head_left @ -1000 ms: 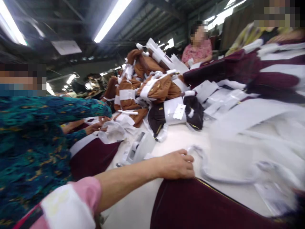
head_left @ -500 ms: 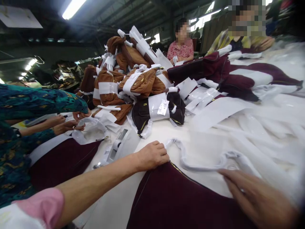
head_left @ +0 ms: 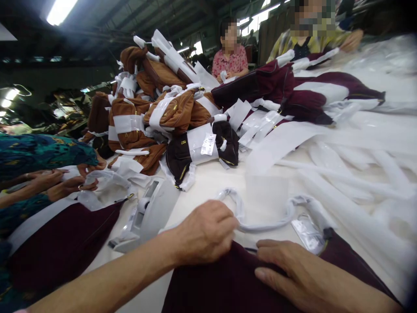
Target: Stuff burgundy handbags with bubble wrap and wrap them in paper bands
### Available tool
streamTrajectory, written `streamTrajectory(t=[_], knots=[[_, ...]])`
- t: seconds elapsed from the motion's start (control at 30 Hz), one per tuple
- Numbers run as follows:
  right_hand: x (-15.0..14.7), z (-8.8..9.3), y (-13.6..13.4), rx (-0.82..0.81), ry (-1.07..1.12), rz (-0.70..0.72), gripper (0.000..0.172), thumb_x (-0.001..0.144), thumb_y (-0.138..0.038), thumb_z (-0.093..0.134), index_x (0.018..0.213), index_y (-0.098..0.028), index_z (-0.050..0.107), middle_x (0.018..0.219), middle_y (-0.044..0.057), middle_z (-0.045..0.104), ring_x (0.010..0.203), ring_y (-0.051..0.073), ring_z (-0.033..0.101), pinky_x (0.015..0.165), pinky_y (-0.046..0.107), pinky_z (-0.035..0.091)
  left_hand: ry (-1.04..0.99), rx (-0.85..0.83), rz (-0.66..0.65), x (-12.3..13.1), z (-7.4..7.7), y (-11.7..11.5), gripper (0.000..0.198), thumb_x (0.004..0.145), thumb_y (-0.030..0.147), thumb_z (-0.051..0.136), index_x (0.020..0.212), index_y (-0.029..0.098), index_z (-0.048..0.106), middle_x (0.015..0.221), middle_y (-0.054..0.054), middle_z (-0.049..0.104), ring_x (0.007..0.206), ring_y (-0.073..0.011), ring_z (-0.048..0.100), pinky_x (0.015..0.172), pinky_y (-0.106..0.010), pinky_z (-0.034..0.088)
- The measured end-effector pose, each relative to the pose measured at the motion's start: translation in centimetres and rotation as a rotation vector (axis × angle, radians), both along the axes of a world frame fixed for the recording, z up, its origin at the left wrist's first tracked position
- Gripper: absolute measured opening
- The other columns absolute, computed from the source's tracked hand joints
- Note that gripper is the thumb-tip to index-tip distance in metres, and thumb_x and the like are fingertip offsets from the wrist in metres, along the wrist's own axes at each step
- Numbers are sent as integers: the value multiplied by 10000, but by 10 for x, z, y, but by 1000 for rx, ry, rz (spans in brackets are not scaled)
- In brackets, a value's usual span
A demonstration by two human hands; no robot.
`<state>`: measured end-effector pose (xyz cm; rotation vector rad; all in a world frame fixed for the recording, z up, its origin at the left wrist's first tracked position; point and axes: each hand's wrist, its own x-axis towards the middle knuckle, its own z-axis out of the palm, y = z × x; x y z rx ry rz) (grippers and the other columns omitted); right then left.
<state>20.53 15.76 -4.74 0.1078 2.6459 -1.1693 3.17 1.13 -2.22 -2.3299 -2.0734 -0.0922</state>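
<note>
A burgundy handbag (head_left: 208,284) lies in front of me, its near part cut off by the picture's lower edge. At its upper left edge my left hand (head_left: 208,232) is closed, fingers curled on the bag's top; the exact grip is hidden behind the knuckles. My right hand (head_left: 289,269) rests on the bag's upper edge to the right, thumb and fingers stretched out and apart. Beyond both hands curves the bag's strap (head_left: 260,227), wrapped in white. A silvery packet or tag (head_left: 308,234) hangs by the strap's right end.
A grey tape dispenser (head_left: 156,213) stands left of my left arm. Behind it are a dark bag (head_left: 177,156) with a paper band and a pile of brown bags (head_left: 130,117). At left, a co-worker's hands (head_left: 70,184) handle another burgundy bag (head_left: 61,243). White wrapping (head_left: 365,187) covers the right.
My right hand has moved left and in onto the bag's upper edge, uncovering the silvery packet. My left hand stays closed at the bag's upper left. The view has shifted right.
</note>
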Motion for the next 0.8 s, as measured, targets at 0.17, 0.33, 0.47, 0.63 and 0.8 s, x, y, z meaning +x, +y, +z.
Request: streamTrajectory(t=[0.17, 0.33, 0.47, 0.63, 0.8], knots=[[-11, -1, 27, -229, -109, 29, 332, 861, -262, 328, 771, -181, 637, 751, 11, 626, 692, 144, 543, 626, 221, 404, -134, -313, -158, 34, -5, 18, 374, 860, 491, 414, 754, 164, 563, 664, -40, 573, 658, -185, 546, 644, -307, 418], [-22, -1, 35, -312, -317, 234, 243, 722, -211, 514, 905, -222, 672, 634, -42, 581, 522, 97, 468, 470, 180, 343, -218, -193, -287, 27, 4, 15, 343, 867, 448, 443, 681, 167, 503, 644, -21, 549, 615, -149, 521, 586, -280, 385], [-27, 3, 15, 21, -245, 297, 182, 607, -90, 569, 696, -211, 671, 476, -54, 445, 399, 84, 337, 373, 197, 231, -222, -287, -278, 31, 16, 12, 352, 859, 489, 429, 709, 183, 519, 622, -8, 548, 542, -139, 502, 487, -280, 348], [-15, -16, 15, -92, -161, 128, 104, 622, -121, 533, 538, -182, 533, 464, -56, 412, 445, 80, 370, 419, 190, 248, -187, -456, -177, 37, 17, 6, 472, 833, 581, 384, 658, 187, 576, 560, -23, 559, 541, -161, 516, 532, -291, 388], [-2, -37, 25, -87, -93, -51, 267, 766, -294, 500, 534, -165, 469, 484, -46, 399, 474, 83, 367, 445, 202, 242, -110, -440, -193, 43, 24, -7, 425, 752, 591, 517, 643, 189, 603, 638, -49, 564, 690, -203, 533, 641, -317, 411]])
